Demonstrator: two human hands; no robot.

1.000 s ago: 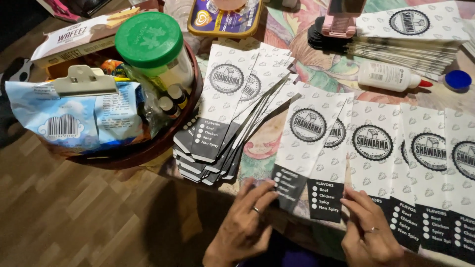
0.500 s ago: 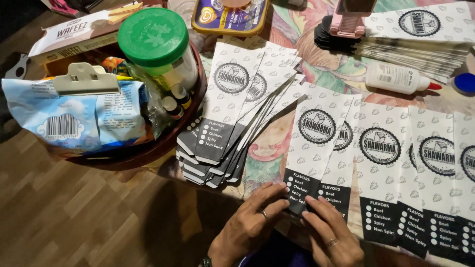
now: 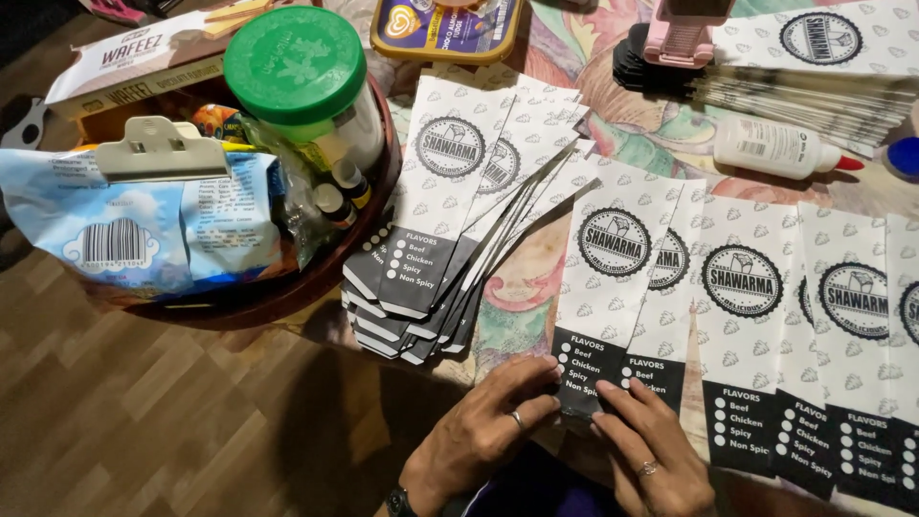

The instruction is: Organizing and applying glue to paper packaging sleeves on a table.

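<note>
Head view at six o'clock: left hand [image 3: 488, 431] and right hand [image 3: 651, 450], fingers flat, pressing the dark bottom end of a paper sleeve [image 3: 608, 287] onto the desk [image 3: 613, 144]; best creased firmly, edges square, glue bottle [image 3: 777, 149] at two o'clock.

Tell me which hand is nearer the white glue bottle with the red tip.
Right. The right hand lies below the white glue bottle, nearer its side; the left hand sits farther left.

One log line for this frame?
left hand: pressing paper sleeve bottom | right hand: same sleeve | glue bottle: lying, untouched
</note>
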